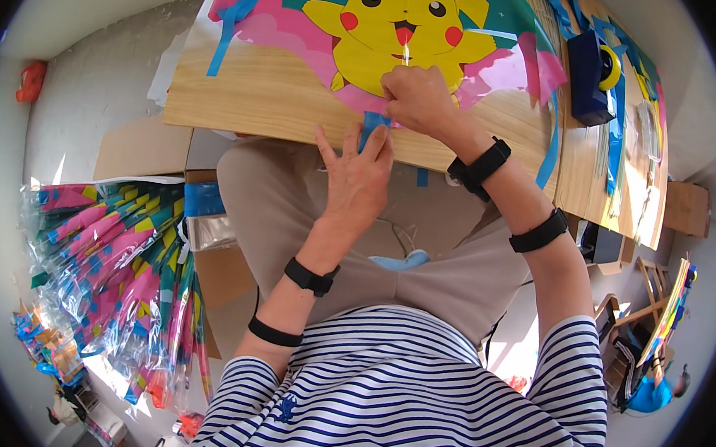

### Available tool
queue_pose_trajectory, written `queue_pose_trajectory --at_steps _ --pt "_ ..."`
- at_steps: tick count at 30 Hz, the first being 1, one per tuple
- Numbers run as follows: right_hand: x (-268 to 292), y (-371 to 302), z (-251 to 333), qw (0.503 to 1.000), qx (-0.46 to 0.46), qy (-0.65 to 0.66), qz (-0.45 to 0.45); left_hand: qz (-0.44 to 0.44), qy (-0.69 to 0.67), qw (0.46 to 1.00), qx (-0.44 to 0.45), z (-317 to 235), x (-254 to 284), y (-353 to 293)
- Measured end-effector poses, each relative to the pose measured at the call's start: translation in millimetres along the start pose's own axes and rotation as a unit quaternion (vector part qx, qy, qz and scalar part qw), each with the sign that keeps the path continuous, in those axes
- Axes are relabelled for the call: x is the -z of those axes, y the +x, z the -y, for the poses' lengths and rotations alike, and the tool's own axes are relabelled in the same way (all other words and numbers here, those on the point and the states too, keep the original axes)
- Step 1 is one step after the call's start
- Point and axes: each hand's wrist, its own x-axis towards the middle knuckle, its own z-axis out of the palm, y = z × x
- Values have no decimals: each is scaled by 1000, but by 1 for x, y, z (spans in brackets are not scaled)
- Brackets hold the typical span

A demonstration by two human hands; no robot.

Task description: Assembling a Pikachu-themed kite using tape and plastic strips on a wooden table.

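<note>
A kite-like printed sheet (305, 33) with a yellow cartoon figure, pink clouds and a green sky lies on the wooden table (242, 99) before me. At its lower edge a short blue strip (373, 127) reaches the table's near edge. My left hand (357, 174) has its fingers spread, their tips at that strip and the table edge. Just above and to the right, my right hand (423, 103) is closed over the bottom of the sheet, fingers pressed together. What it pinches is hidden; a thin pale line shows above the fist.
At right stands a dark blue tape dispenser (592, 82) with a yellow roll. More blue strips (550, 146) hang by the table edge. A large fan of plastic-wrapped colourful sheets (123, 265) lies at left, beside cardboard (143, 150). Another person (653, 394) sits far right.
</note>
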Motion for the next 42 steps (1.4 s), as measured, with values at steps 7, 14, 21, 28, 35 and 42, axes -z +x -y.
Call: queue_pose_trajectory --at_steps 7,14,21,28,35,42 --pt "0 15 -1 994 -103 -18 10 2 1 1000 -1 1 -1 -1" --pt "5 0 -5 984 -163 29 -66 11 0 1000 4 1 -4 0" --pt "12 -64 -27 989 -60 -54 -125 23 -57 998 20 4 8 -1" --pt "2 -101 -23 993 -62 -77 -72 2 -56 998 15 15 19 -6" --pt "-6 -102 -24 991 -65 -93 -77 -70 -76 994 24 39 4 37" --pt "-7 -103 -22 991 -88 -82 -53 24 -152 983 98 46 -6 63"
